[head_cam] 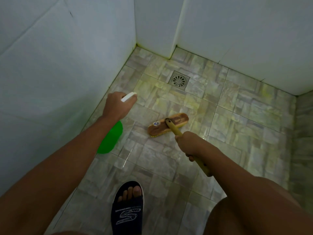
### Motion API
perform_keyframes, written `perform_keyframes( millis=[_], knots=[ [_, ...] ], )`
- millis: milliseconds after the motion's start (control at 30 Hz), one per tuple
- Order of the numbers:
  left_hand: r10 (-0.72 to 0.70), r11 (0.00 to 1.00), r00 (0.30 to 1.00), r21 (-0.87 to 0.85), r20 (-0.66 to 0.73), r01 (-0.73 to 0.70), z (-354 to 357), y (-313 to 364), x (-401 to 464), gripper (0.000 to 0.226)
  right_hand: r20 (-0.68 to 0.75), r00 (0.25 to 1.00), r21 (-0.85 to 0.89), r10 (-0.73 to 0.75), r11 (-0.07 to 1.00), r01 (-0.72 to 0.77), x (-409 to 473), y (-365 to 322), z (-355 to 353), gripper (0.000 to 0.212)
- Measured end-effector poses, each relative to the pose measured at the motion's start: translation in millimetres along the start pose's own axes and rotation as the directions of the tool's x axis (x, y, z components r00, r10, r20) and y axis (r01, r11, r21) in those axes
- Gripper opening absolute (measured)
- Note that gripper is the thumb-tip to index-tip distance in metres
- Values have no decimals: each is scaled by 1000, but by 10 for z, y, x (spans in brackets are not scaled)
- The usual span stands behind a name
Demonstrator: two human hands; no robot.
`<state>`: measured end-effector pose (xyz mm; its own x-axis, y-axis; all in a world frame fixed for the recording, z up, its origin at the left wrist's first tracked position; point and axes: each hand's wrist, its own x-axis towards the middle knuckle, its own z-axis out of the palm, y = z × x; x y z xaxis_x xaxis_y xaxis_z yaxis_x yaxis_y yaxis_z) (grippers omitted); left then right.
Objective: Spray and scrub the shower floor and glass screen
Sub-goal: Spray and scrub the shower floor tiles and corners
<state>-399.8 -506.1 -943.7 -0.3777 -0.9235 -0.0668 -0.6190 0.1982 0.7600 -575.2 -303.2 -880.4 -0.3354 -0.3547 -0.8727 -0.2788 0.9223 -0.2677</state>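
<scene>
— Tiled shower floor, white walls, square drain near the far corner.
— And the hands?
— Left hand: fingers wrapped round a green spray bottle, white nozzle aimed at the floor. Right hand: fingers clamped on the brush handle.
— Brush?
— Wooden scrub brush bristles-down on the tiles, between drain and a dark slipper.
</scene>
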Motion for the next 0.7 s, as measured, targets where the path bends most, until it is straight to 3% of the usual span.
perform_keyframes(
  millis=[267,467,700],
  knots=[
    [-66,997,998,38,25,65,-18,-40,100,56,-17,999,-87,-33,996,32,88,25,11,36],
    [-53,989,990,128,-130,70,-103,-185,136,46,-147,975,-310,-169,944,116,225,9,80,45],
    [-41,993,967,93,-252,66,-202,-373,228,43,-201,917,-320,-345,908,271,1156,-1451,-358,43]
  ],
)
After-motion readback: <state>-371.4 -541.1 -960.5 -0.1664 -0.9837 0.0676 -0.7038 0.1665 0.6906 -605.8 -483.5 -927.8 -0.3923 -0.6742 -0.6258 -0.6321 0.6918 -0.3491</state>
